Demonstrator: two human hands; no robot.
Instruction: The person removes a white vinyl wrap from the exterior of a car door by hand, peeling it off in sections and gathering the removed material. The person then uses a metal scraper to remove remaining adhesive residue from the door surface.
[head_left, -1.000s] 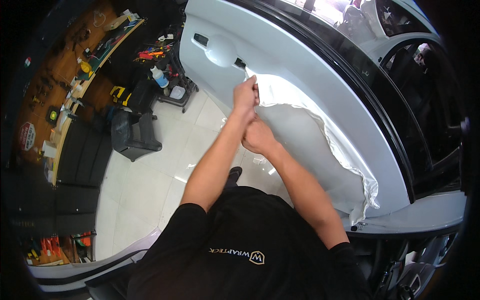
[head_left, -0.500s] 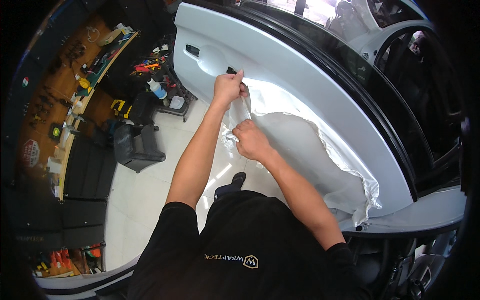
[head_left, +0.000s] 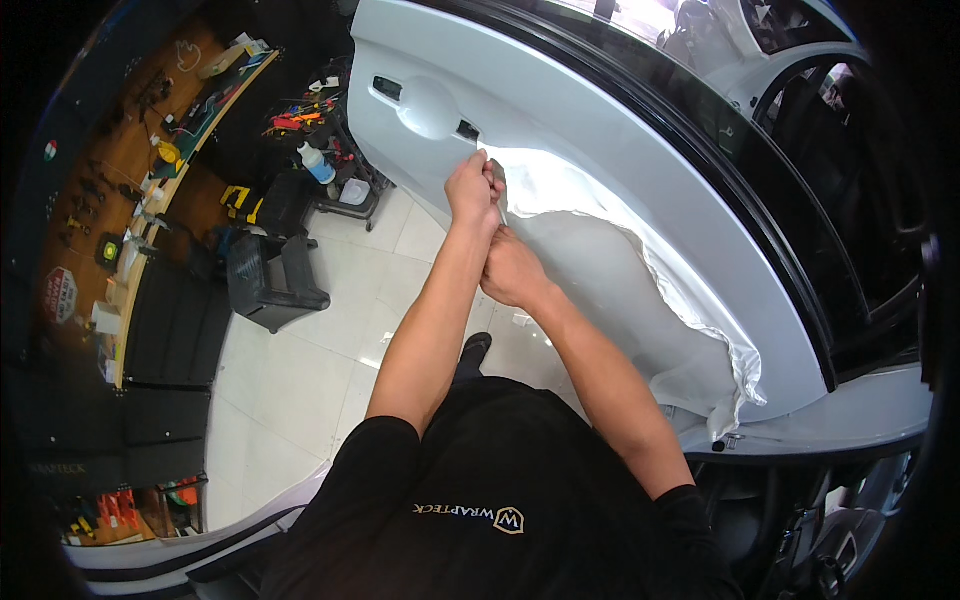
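A pale grey car door [head_left: 600,130] spans the view's right side, with a loose sheet of film [head_left: 630,300] hanging over its lower part. The film's top edge is white and creased; its hanging part looks dull grey. My left hand [head_left: 472,192] is closed on the film's far-left end, just below a dark handle opening [head_left: 468,130]. Against its wrist, on the near side, my right hand [head_left: 515,268] is also closed at the film's left edge. What lies inside its fingers is mostly hidden. A second dark opening [head_left: 387,89] sits farther left on the door.
A black step stool [head_left: 275,280] stands on the pale tiled floor [head_left: 290,380]. Beyond it, a low cart [head_left: 350,205] carries a spray bottle [head_left: 316,163] and hand tools. A wooden workbench [head_left: 190,150] runs along the left. The car's sill [head_left: 840,415] lies at the right.
My left hand has drawn nearer and slightly right, away from the handle opening, which shows more fully. My right hand has come up close to it. The film's left end has shifted with them.
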